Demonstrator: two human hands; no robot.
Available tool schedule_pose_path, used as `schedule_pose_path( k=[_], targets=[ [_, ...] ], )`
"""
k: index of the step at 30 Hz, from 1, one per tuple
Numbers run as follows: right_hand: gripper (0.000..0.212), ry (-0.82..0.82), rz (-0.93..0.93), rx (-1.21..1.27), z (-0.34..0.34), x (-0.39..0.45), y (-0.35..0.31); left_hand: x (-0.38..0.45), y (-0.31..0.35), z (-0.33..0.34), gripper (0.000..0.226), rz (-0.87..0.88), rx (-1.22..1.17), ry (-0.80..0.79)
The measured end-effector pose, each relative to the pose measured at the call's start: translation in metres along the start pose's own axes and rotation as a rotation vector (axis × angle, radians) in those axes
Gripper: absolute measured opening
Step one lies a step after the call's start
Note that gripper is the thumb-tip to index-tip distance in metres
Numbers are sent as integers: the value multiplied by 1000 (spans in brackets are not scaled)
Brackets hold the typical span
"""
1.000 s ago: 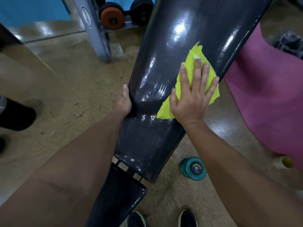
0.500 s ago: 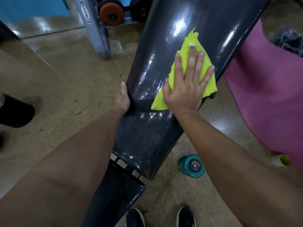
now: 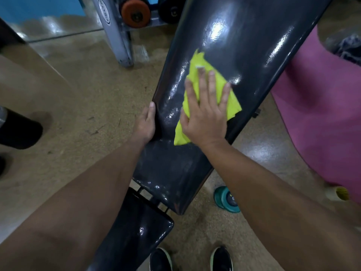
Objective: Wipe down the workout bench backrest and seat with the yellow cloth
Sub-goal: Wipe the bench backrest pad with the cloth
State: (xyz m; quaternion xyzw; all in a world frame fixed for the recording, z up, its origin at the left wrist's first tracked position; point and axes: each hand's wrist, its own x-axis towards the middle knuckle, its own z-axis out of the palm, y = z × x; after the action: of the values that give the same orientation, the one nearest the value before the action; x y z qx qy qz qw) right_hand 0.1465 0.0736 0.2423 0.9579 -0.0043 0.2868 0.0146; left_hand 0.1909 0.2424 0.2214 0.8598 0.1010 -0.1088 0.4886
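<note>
Crumpled yellow cloth (image 3: 197, 65) on glossy black backrest (image 3: 244, 40)

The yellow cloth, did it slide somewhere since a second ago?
Yes. The right hand, pressed flat on the yellow cloth, pushed it leftward across the backrest, from the right edge toward the middle. Nothing was picked up or let go. The left hand still grips the backrest's left edge, and the teal dumbbell stays on the floor.

Yellow cloth (image 3: 197, 79) on glossy black backrest (image 3: 244, 45).
Black seat (image 3: 136, 227); speckled tan floor (image 3: 93, 98); pink mat (image 3: 320, 114); teal dumbbell (image 3: 224, 199); orange weight (image 3: 134, 11).
</note>
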Motion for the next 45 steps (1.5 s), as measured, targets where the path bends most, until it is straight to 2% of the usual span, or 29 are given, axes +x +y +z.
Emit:
schedule_pose_path(
  k=[3, 5, 7, 10, 12, 16, 21, 23, 25, 28, 34, 36, 40, 42, 45],
  targets=[
    [66, -27, -123, -1, 6, -12, 7, -2, -6, -5, 54, -18, -31, -51],
    [68, -6, -74, -8, 6, -10, 6, -4, -7, -8, 60, -67, -33, -71],
    [72, 7, -7, -28, 7, -2, -2, 1, -15, -5, 75, -94, -26, -69],
    [75, -35, 22, -39, 10, 7, -20, 16, -35, 2, 89, -127, -36, -48],
    [74, -77, -42, -42, 12, 2, -26, 5, -20, -2, 86, -148, -51, -55],
    [68, -79, -117, -38, 12, -7, -19, 0, -12, -4, 62, -206, -66, -80],
    [72, -72, 45, -32, 14, 17, -37, 7, -22, 1, 64, -241, -61, -48],
    [73, -113, 4, -29, 15, 19, -49, 9, -24, 2, 63, -236, -50, -43],
    [75, -172, -119, -41, 18, 8, -54, 8, -22, 1, 62, -225, -34, -41],
    [73, -200, -218, -69, 18, -9, -43, 8, -20, -1, 63, -248, -36, -52],
    [72, -147, -43, -53, 17, 13, -49, 7, -21, -2, 60, -212, -36, -58],
    [71, -189, -71, -39, 20, 17, -62, 9, -23, -3, 59, -205, -48, -75],
    [67, -257, -285, -98, 28, -8, -64, 10, -22, -6, 57, -197, -62, -102],
    [67, -244, -264, -90, 25, -11, -54, 11, -21, -9, 57, -200, -37, -97],
    [69, -205, -137, -84, 18, 2, -52, 10, -21, -11, 56, -197, -36, -95]
  ],
)
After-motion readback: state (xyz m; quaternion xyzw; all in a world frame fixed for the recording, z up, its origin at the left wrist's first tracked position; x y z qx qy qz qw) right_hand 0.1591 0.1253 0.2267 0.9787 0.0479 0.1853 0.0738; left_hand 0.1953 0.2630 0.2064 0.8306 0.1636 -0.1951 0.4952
